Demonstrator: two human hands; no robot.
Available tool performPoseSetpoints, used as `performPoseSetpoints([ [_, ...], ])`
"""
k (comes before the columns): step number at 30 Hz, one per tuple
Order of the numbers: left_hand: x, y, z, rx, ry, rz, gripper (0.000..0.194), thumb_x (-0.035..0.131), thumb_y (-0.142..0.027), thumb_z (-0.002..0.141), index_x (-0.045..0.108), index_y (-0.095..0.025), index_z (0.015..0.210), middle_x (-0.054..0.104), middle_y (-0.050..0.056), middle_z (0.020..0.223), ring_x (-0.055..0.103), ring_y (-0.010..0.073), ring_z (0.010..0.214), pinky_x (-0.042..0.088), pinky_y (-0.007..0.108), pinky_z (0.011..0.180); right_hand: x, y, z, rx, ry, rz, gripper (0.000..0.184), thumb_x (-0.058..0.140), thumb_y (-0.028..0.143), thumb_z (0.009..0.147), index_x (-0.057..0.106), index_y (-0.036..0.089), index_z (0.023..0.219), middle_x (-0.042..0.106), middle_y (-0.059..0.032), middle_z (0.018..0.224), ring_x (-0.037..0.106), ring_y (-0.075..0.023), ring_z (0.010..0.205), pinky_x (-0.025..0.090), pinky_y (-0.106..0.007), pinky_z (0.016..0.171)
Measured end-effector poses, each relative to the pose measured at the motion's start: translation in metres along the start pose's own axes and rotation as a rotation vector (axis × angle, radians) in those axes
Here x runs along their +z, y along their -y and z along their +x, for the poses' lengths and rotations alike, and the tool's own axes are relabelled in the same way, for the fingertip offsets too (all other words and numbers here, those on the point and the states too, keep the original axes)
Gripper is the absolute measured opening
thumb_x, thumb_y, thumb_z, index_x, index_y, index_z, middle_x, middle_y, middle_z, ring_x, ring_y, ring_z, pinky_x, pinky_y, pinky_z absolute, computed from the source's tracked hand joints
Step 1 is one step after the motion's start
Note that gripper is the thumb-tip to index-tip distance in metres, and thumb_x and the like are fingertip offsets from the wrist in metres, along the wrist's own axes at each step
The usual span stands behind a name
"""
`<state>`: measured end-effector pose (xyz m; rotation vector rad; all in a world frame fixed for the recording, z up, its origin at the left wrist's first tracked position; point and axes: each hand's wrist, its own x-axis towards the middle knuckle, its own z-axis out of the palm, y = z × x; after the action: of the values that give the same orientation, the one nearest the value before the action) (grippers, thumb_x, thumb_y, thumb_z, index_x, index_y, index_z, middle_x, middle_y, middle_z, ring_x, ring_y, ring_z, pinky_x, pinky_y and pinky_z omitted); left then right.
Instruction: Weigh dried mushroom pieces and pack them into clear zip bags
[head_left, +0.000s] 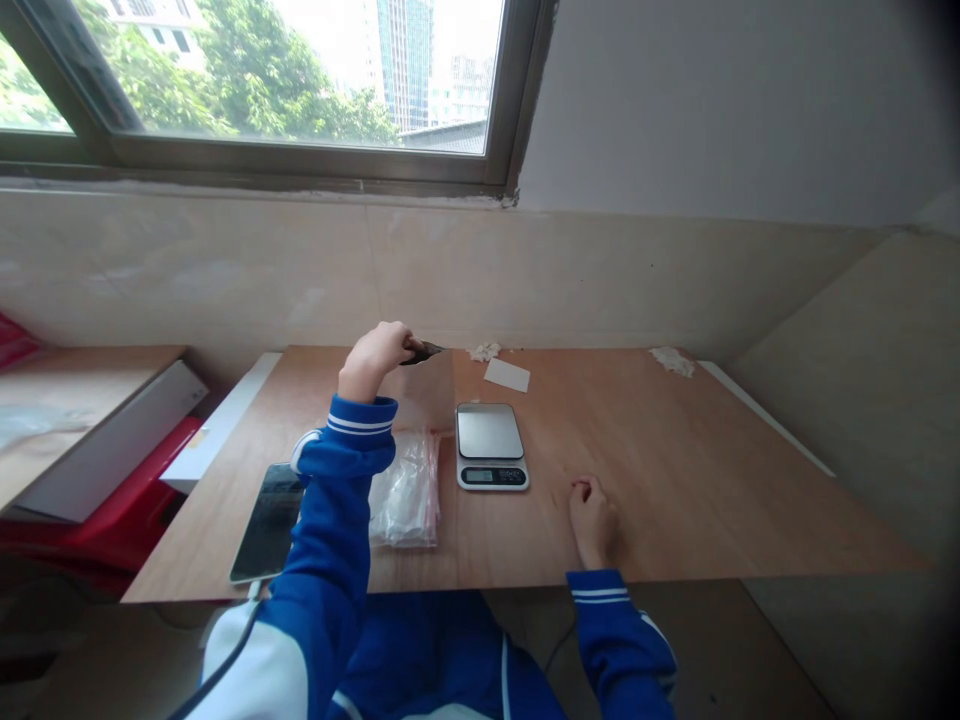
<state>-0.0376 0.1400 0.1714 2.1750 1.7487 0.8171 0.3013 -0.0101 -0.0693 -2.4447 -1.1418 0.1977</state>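
Observation:
My left hand (373, 358) is raised over the back of the table, fingers closed on the top rim of an upright brown paper bag (427, 395). Just right of the bag sits a small digital kitchen scale (490, 445) with a bare steel platform. A stack of clear plastic zip bags (409, 488) lies under my left forearm. My right hand (592, 518) rests on the wooden table (675, 470) near the front edge, fingers curled in, nothing visible in them.
A dark tablet (268, 522) lies at the table's front left. A white card (507, 375) and crumpled paper scraps (672, 360) lie near the back wall. White boards and red objects (112, 480) stand left of the table.

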Motion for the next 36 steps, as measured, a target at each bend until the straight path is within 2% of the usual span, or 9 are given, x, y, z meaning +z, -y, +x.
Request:
performPoseSetpoints([
  [2, -0.011, -0.010, -0.006, 0.105, -0.026, 0.105, 0.011, 0.061, -0.018, 0.081, 0.071, -0.020, 0.084, 0.073, 0.005, 0.090, 0.064, 0.0173, 0.082, 0.046, 0.023, 0.072, 0.000, 0.000, 0.000, 0.004, -0.006, -0.004, 0.028, 0.041, 0.023, 0.094, 0.068, 0.019, 0.100, 0.063, -0.0058, 0.075, 0.042, -0.0131, 0.056, 0.019, -0.026, 0.055],
  [5, -0.005, -0.031, -0.019, 0.213, -0.264, 0.102, 0.023, 0.052, -0.020, 0.090, 0.067, -0.023, 0.107, 0.069, 0.005, 0.107, 0.061, 0.0195, 0.097, 0.047, 0.027, 0.079, 0.001, 0.000, 0.000, -0.003, -0.015, -0.010, 0.027, 0.042, 0.023, 0.094, 0.068, 0.019, 0.099, 0.062, -0.0051, 0.074, 0.040, -0.0126, 0.057, 0.018, -0.026, 0.056],
  [7, 0.022, -0.043, -0.029, 0.323, -0.287, 0.049, 0.030, 0.050, -0.018, 0.091, 0.062, -0.024, 0.118, 0.067, 0.005, 0.111, 0.059, 0.0191, 0.100, 0.046, 0.029, 0.085, 0.002, 0.000, 0.000, -0.003, -0.014, -0.008, 0.026, 0.042, 0.023, 0.094, 0.068, 0.019, 0.099, 0.062, -0.0046, 0.073, 0.040, -0.0126, 0.057, 0.018, -0.026, 0.056],
  [9, 0.066, -0.049, -0.041, 0.458, -0.134, 0.031, 0.033, 0.049, -0.016, 0.091, 0.061, -0.026, 0.121, 0.066, 0.004, 0.111, 0.058, 0.0181, 0.099, 0.045, 0.029, 0.087, 0.001, 0.000, 0.000, -0.001, -0.011, -0.002, 0.026, 0.043, 0.023, 0.094, 0.068, 0.020, 0.099, 0.061, -0.0044, 0.073, 0.039, -0.0127, 0.057, 0.018, -0.026, 0.056],
  [14, 0.178, -0.041, -0.063, 0.425, 0.180, 0.136, 0.030, 0.049, -0.015, 0.091, 0.063, -0.024, 0.116, 0.064, 0.006, 0.107, 0.056, 0.0189, 0.102, 0.046, 0.028, 0.085, 0.001, 0.000, 0.000, 0.013, -0.009, 0.018, 0.026, 0.042, 0.022, 0.094, 0.068, 0.020, 0.098, 0.061, -0.0043, 0.073, 0.039, -0.0128, 0.057, 0.018, -0.026, 0.055],
  [20, 0.225, -0.029, -0.075, 0.357, 0.197, 0.207, 0.042, 0.048, -0.031, 0.093, 0.049, -0.015, 0.131, 0.057, 0.018, 0.122, 0.052, 0.0288, 0.114, 0.042, 0.045, 0.097, 0.002, -0.002, 0.001, 0.018, -0.006, 0.021, 0.027, 0.042, 0.020, 0.093, 0.069, 0.020, 0.098, 0.061, -0.0043, 0.072, 0.040, -0.0128, 0.057, 0.018, -0.025, 0.056],
  [26, 0.196, -0.038, -0.075, 0.374, 0.062, 0.173, 0.054, 0.038, -0.048, 0.095, 0.041, -0.016, 0.138, 0.048, 0.018, 0.138, 0.047, 0.0310, 0.123, 0.038, 0.048, 0.100, 0.002, -0.003, 0.001, -0.006, 0.002, 0.032, 0.027, 0.042, 0.021, 0.093, 0.068, 0.019, 0.098, 0.062, -0.0048, 0.073, 0.038, -0.0126, 0.055, 0.017, -0.026, 0.055],
  [32, 0.107, -0.037, -0.036, 0.096, -0.545, 0.028, 0.033, 0.032, -0.022, 0.096, 0.053, -0.014, 0.121, 0.059, 0.014, 0.118, 0.052, 0.0230, 0.110, 0.039, 0.038, 0.096, 0.001, -0.002, 0.000, -0.022, -0.017, 0.054, 0.027, 0.042, 0.019, 0.093, 0.069, 0.017, 0.097, 0.062, -0.0054, 0.073, 0.038, -0.0122, 0.054, 0.017, -0.026, 0.054],
  [36, 0.075, -0.022, -0.016, -0.007, -0.420, 0.237, 0.034, 0.033, -0.025, 0.095, 0.065, -0.014, 0.094, 0.066, 0.014, 0.100, 0.057, 0.0266, 0.103, 0.040, 0.039, 0.094, 0.000, -0.001, 0.000, -0.015, -0.009, 0.055, 0.027, 0.042, 0.020, 0.093, 0.069, 0.017, 0.098, 0.062, -0.0055, 0.073, 0.040, -0.0126, 0.056, 0.018, -0.025, 0.055],
])
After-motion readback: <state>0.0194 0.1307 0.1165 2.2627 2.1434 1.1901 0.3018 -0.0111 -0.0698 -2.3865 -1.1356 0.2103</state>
